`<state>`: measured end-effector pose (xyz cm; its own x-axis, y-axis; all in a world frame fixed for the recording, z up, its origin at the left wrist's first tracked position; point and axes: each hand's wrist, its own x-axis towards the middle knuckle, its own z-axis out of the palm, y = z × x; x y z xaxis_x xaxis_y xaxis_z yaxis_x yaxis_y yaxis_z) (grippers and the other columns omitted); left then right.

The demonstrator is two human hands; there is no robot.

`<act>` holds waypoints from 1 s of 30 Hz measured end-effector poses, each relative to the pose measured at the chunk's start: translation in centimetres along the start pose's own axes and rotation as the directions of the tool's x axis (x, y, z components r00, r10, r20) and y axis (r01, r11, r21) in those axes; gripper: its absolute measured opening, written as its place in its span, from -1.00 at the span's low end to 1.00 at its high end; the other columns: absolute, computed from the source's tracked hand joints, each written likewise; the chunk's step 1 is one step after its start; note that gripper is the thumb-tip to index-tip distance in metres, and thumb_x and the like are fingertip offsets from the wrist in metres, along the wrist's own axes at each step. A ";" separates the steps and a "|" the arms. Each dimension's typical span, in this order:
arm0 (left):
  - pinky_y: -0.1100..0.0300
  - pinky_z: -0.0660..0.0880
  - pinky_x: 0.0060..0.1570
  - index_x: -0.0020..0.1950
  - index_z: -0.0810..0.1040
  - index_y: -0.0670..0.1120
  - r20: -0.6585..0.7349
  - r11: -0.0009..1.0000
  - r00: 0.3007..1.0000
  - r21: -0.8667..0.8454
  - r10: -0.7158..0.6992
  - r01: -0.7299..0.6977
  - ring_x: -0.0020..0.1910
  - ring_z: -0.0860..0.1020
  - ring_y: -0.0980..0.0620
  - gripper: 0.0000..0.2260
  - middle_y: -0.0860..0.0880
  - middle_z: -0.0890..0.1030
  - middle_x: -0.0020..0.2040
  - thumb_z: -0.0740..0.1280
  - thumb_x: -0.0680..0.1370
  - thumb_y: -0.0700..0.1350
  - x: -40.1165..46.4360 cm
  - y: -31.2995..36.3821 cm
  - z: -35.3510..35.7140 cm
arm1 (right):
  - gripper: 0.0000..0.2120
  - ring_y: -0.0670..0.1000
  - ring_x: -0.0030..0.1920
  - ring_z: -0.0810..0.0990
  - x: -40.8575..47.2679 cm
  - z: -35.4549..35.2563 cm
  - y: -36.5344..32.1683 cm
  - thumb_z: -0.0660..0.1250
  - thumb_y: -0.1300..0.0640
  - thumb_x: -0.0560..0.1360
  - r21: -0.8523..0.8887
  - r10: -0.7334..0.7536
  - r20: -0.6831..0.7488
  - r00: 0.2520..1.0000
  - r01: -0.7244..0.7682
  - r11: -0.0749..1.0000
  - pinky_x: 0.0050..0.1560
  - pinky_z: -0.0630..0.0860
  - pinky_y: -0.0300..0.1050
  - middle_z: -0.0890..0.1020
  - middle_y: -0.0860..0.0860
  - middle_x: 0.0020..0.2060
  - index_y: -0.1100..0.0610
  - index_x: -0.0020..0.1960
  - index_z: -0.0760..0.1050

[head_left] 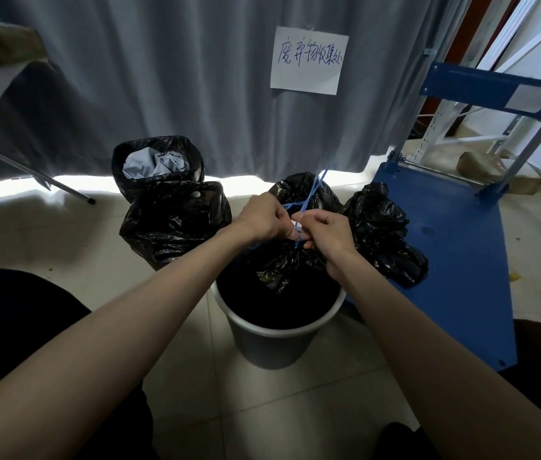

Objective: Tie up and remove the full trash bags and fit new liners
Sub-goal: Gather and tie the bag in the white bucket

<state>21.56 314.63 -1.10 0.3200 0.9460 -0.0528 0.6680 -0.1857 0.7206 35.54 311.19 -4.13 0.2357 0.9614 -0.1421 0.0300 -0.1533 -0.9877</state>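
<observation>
Both hands are working at the gathered neck of the bag [290,257], which is sitting in the white bin [262,340] on the floor tiles. The left hand [262,218] is pinching the blue string [312,190] with curled fingers, and the right hand [324,232] is curling round the same string just beside it, knuckles nearly touching. One strand is running up and away toward the curtain [196,78]; a loop is already lying across the bunched plastic. To tie this well, the person is probably best keeping the neck bunched tight under the fingers while drawing the two ends apart evenly, so the wrap is biting below the gathered top and not sliding off it. Pulling sideways, not upward, should be keeping the bag from lifting out of the bin before the knot is set. Two tied bags [176,220] [382,234] are resting near, one on the blue cart [461,260], and a lined bin [158,161] behind is holding crumpled paper.
</observation>
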 end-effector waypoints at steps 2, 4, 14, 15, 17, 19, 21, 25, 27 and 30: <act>0.26 0.49 -0.14 -0.34 0.66 -0.03 0.039 1.000 0.999 0.010 0.014 -0.014 -0.25 0.54 0.13 -0.86 0.00 0.63 -0.32 0.60 0.32 -0.14 0.0 0.2 -0.1 | -0.83 -0.06 -0.39 0.55 0.1 0.0 0.0 0.30 0.24 0.54 -0.018 0.031 0.005 1.000 -0.031 0.999 -0.42 0.43 -0.25 0.64 0.05 -0.35 0.21 -0.05 0.67; 0.28 0.46 -0.17 -0.34 0.62 -0.04 0.075 0.999 0.996 0.028 0.037 -0.040 -0.30 0.50 0.16 -0.84 0.02 0.59 -0.35 0.57 0.36 -0.16 0.1 0.4 -0.2 | -0.82 -0.07 -0.44 0.51 0.2 -0.1 0.0 0.28 0.25 0.54 -0.009 0.066 -0.005 0.998 -0.066 0.998 -0.46 0.37 -0.25 0.61 0.08 -0.37 0.22 -0.08 0.66; 0.17 0.54 -0.13 -0.19 0.71 -0.02 -0.103 0.927 0.965 0.319 0.242 -0.198 -0.20 0.59 0.03 -0.94 0.02 0.63 -0.29 0.49 0.38 -0.17 -0.9 1.8 0.8 | -0.83 -0.02 -0.48 0.49 1.1 -0.4 -0.1 0.31 0.30 0.52 0.108 0.280 -0.022 0.960 -0.276 0.955 -0.48 0.43 -0.24 0.53 0.04 -0.53 0.25 -0.24 0.55; 0.15 0.54 -0.12 -0.14 0.72 -0.01 -0.122 0.917 0.955 0.335 0.269 -0.216 -0.18 0.60 0.02 -0.92 0.00 0.65 -0.25 0.49 0.39 -0.14 -1.0 1.7 1.1 | -0.82 -0.03 -0.48 0.50 1.2 -0.5 -0.1 0.31 0.30 0.53 0.126 0.291 -0.024 0.956 -0.286 0.950 -0.46 0.44 -0.24 0.52 0.04 -0.54 0.25 -0.25 0.54; 0.11 0.55 -0.10 -0.06 0.72 0.01 -0.128 0.894 0.936 0.363 0.328 -0.263 -0.15 0.61 -0.01 -0.88 -0.04 0.67 -0.20 0.47 0.41 -0.09 -1.0 1.5 1.5 | -0.81 -0.03 -0.48 0.50 1.3 -0.7 -0.2 0.32 0.31 0.53 0.150 0.315 -0.028 0.949 -0.308 0.940 -0.42 0.47 -0.25 0.53 0.03 -0.58 0.26 -0.27 0.54; 0.07 0.54 -0.09 -0.05 0.72 0.02 -0.106 0.872 0.924 0.386 0.367 -0.302 -0.14 0.60 -0.04 -0.87 -0.04 0.67 -0.18 0.46 0.43 -0.07 -1.1 1.4 1.5 | -0.81 -0.03 -0.49 0.50 1.4 -0.9 -0.2 0.33 0.31 0.52 0.168 0.332 -0.022 0.943 -0.324 0.931 -0.46 0.48 -0.27 0.53 0.03 -0.59 0.27 -0.27 0.54; 0.06 0.52 -0.10 -0.06 0.71 0.01 -0.074 0.850 0.915 0.406 0.397 -0.337 -0.13 0.58 -0.04 -0.89 -0.03 0.66 -0.16 0.46 0.44 -0.06 -1.1 1.3 1.3 | -0.82 -0.04 -0.50 0.51 1.3 -0.9 -0.1 0.35 0.32 0.52 0.182 0.343 -0.009 0.939 -0.335 0.924 -0.50 0.47 -0.29 0.54 0.03 -0.58 0.28 -0.27 0.54; 0.22 0.48 -0.19 -0.13 0.72 0.01 0.005 0.873 0.938 0.364 0.346 -0.324 -0.26 0.53 0.11 -0.94 0.06 0.60 -0.29 0.49 0.41 -0.09 -0.8 1.6 0.1 | -0.89 -0.05 -0.52 0.47 1.2 -0.7 -0.2 0.39 0.31 0.49 0.126 0.298 0.009 0.955 -0.296 0.947 -0.51 0.41 -0.28 0.54 0.06 -0.51 0.26 -0.22 0.60; 0.43 0.39 -0.28 -0.16 0.73 -0.03 0.038 0.939 0.973 0.256 0.226 -0.228 -0.38 0.50 0.27 -0.93 0.12 0.57 -0.39 0.52 0.38 -0.17 -0.3 1.5 -0.8 | -0.93 -0.04 -0.49 0.48 1.0 -0.3 -0.5 0.37 0.32 0.48 0.099 0.214 0.007 0.977 -0.214 0.972 -0.49 0.42 -0.25 0.56 0.09 -0.42 0.23 -0.07 0.62; 0.37 0.50 -0.19 -0.24 0.71 -0.03 0.086 0.994 0.993 0.064 0.085 -0.090 -0.35 0.54 0.26 -0.87 0.04 0.65 -0.34 0.47 0.39 -0.26 0.2 0.7 -2.1 | -0.77 0.00 -0.37 0.55 0.4 -0.2 -1.3 0.30 0.37 0.49 0.100 0.072 0.075 0.995 -0.080 0.992 -0.40 0.50 -0.25 0.59 0.15 -0.30 0.21 0.11 0.55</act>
<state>20.73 315.26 0.86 0.4317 0.9006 -0.0507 0.6780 -0.2869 0.6768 35.81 311.76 -2.88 0.1633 0.9623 -0.2176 -0.0858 -0.2058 -0.9748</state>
